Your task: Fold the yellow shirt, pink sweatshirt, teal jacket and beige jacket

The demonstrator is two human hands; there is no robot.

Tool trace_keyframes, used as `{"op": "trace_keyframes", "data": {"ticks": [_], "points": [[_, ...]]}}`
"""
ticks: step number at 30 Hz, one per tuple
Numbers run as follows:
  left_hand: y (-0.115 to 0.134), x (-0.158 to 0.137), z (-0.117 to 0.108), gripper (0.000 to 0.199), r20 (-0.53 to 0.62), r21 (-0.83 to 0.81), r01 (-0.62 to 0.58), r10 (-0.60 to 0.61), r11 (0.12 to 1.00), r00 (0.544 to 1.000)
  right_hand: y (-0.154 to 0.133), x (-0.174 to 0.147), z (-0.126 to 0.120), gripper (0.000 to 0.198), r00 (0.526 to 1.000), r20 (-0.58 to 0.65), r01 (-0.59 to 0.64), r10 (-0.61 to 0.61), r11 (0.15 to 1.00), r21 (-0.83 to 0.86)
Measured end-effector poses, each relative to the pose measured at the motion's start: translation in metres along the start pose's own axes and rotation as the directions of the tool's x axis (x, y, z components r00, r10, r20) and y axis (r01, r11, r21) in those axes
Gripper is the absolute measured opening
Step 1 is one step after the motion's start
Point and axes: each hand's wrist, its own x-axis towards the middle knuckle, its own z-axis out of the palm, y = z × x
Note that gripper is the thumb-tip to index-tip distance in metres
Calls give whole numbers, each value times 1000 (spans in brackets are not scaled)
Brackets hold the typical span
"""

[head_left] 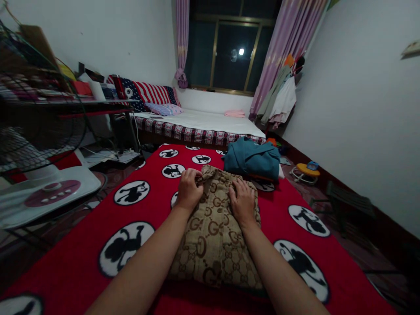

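A tan jacket or shirt with a brown letter pattern lies folded into a rectangle, its collar end pointing away from me. At the left corner of the collar, my left hand has its fingers curled and closed on the fabric edge. My right hand rests on the upper right part of the garment with fingers spread, palm down. Just beyond it sits a stack of folded clothes with a teal garment on top.
Under the clothes spreads a red blanket with white circles and dark figures. A fan and a cluttered desk stand at left. A second bed lies beneath the window. At right are a yellow stool and a dark folding stool.
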Motion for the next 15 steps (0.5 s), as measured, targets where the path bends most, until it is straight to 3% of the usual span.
{"op": "trace_keyframes", "data": {"ticks": [4,10,15], "points": [[16,-5,-17,19,19,-113,-107,110,988,994,-3,-1,-4,38,1000,-14,1,-1,999,32],[16,-4,-16,35,35,-89,75,-72,993,997,-4,-1,-6,37,1000,-29,-2,3,999,51],[12,0,-16,26,165,-110,7,12,994,986,-4,0,-6,36,999,-34,-1,3,999,53]]}}
